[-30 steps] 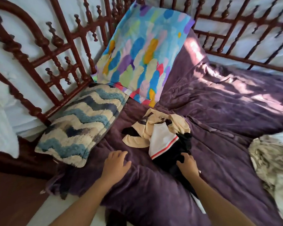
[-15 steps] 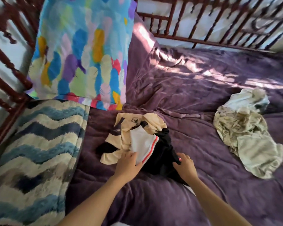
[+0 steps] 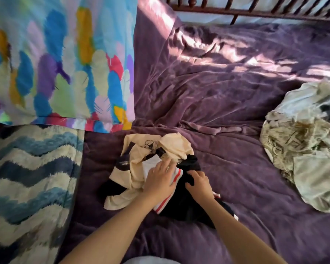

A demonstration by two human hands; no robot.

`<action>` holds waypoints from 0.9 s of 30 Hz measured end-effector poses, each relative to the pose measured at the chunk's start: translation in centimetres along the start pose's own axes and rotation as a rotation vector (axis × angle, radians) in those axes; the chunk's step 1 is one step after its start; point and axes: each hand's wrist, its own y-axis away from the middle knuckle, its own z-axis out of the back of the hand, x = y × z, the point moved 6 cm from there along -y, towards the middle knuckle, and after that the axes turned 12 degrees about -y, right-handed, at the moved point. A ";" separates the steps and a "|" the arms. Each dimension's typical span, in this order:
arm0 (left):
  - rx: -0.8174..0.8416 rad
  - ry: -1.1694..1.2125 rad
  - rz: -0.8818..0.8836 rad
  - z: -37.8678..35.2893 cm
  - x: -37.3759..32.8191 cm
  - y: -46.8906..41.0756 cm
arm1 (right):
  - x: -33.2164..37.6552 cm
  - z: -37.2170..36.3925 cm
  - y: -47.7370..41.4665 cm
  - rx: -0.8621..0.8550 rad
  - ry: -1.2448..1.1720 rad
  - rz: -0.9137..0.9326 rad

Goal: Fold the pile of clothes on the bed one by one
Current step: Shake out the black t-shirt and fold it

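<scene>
A small pile of clothes lies on the purple bedspread (image 3: pixel 227 103) in front of me. It holds a cream garment with dark bands (image 3: pixel 171 145), a white piece with a red stripe (image 3: pixel 176 175) and a black garment (image 3: pixel 181 204). My left hand (image 3: pixel 159 181) lies flat on the white piece, fingers fairly straight. My right hand (image 3: pixel 199 184) grips the black garment, fingers curled into the cloth. A second heap of pale green and patterned clothes (image 3: pixel 305 145) lies crumpled at the right.
A bright feather-print pillow (image 3: pixel 61 61) leans at the upper left. A blue and cream zigzag cushion (image 3: pixel 31 180) lies at the left. A dark wooden bed rail (image 3: pixel 255 10) runs along the far edge.
My left hand came off the bedspread and onto the white piece in the pile. My right hand slid up the black garment. The view swung right and closer.
</scene>
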 end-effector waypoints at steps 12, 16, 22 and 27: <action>-0.112 0.085 -0.011 -1.3 -0.6 4.3 | -1.6 0.1 6.0 -0.014 -0.069 0.127; -0.172 0.072 -0.026 0.3 -0.5 8.2 | 0.1 1.1 10.5 -0.067 -0.164 0.200; -0.480 0.242 -0.158 10.9 -1.2 10.4 | 5.7 8.0 14.5 -0.287 -0.345 0.385; -0.560 0.409 -0.220 21.9 -1.7 11.8 | 12.2 17.4 19.0 -0.468 -0.443 0.502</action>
